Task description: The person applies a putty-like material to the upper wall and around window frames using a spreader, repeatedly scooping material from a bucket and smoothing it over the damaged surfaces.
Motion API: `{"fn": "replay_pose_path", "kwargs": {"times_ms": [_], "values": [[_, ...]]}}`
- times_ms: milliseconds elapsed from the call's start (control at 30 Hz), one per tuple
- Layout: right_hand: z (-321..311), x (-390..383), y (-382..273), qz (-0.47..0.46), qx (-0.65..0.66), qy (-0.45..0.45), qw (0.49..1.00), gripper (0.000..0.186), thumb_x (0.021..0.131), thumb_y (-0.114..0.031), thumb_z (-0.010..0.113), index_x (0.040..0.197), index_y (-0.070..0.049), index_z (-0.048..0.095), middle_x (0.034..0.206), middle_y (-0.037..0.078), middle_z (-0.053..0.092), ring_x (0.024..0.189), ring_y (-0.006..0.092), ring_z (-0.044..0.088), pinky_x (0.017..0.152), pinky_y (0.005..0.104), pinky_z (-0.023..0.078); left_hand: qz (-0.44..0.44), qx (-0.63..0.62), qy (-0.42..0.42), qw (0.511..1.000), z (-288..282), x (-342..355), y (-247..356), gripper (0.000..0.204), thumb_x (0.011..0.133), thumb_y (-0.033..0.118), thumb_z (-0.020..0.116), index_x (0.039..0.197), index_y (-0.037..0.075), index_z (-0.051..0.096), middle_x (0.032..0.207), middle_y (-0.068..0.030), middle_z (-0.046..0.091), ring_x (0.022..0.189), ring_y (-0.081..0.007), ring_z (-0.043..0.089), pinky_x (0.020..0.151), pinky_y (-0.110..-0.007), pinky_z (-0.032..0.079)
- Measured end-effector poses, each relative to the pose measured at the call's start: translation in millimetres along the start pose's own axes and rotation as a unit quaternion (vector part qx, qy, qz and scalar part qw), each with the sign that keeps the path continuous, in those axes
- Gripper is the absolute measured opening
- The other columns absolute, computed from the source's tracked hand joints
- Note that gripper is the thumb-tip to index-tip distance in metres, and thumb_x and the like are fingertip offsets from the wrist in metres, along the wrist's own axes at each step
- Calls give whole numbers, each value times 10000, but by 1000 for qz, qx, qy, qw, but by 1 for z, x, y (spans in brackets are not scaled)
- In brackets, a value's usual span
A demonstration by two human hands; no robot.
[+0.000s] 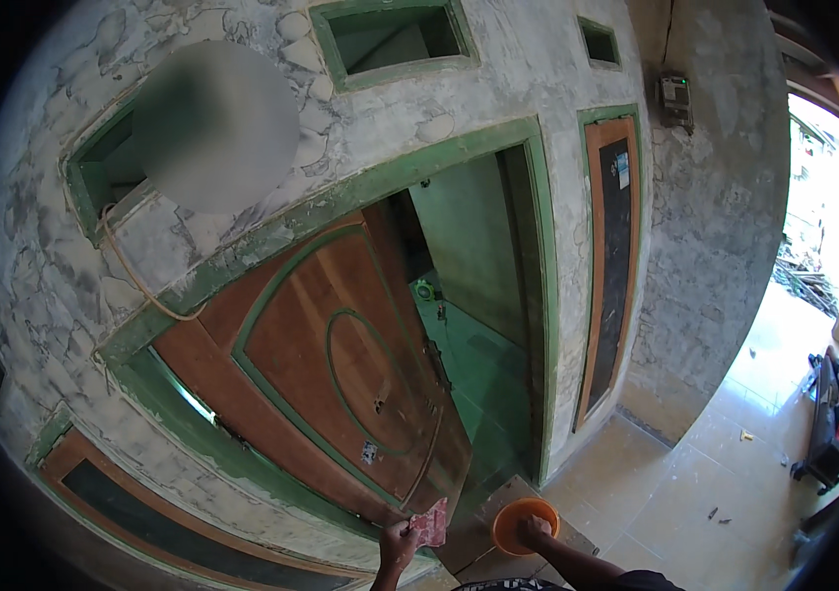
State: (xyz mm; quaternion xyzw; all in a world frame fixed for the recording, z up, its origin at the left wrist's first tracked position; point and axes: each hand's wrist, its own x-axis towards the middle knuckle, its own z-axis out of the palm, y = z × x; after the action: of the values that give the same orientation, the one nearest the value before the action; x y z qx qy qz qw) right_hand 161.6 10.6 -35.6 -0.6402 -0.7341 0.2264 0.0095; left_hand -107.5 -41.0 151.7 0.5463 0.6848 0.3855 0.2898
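Observation:
My left hand (399,545) is closed round a flat pinkish-red piece smeared with white (430,525); its exact kind is not clear. It is held up near the lower edge of a brown wooden door (340,364) with green trim. To its right is an orange bowl (510,545), its open top facing up. Across the bowl's right rim reaches my right arm, with my right hand (536,530) inside it. The fingers of that hand look closed, and what they hold is hidden. The bowl's contents cannot be made out.
The door stands ajar in a green frame (540,295), a green-lit room behind it. Rough patchy plaster (390,138) covers the wall round it. A narrow dark-panelled window (608,266) lies to the right. Tiled floor (680,502) runs toward a dark rack (833,433) at far right.

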Motion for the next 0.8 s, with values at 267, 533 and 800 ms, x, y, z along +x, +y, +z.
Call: {"fn": "replay_pose_path", "kwargs": {"times_ms": [267, 533, 800], "values": [[12, 1, 13, -21, 52, 34, 998, 231, 805, -223, 468, 855, -103, 659, 874, 144, 658, 805, 281, 655, 673, 424, 525, 35, -5, 19, 999, 2, -7, 6, 185, 697, 133, 634, 634, -21, 553, 511, -18, 445, 550, -49, 405, 482, -281, 359], [10, 11, 17, 9, 86, -22, 996, 289, 818, -297, 473, 969, -112, 635, 977, 164, 627, 894, 289, 628, 714, 444, 504, -3, 8, 16, 1000, 8, 1, -3, 164, 726, 137, 607, 722, -26, 613, 558, -19, 517, 570, -66, 459, 528, -279, 402], [33, 14, 34, 70, 113, -7, 991, 332, 808, -337, 492, 1009, -111, 629, 1029, 134, 629, 953, 291, 620, 813, 416, 490, -3, -67, -26, 997, 19, 4, -1, 154, 746, 123, 594, 764, -27, 621, 603, 7, 530, 587, -56, 458, 534, -263, 405]]}}
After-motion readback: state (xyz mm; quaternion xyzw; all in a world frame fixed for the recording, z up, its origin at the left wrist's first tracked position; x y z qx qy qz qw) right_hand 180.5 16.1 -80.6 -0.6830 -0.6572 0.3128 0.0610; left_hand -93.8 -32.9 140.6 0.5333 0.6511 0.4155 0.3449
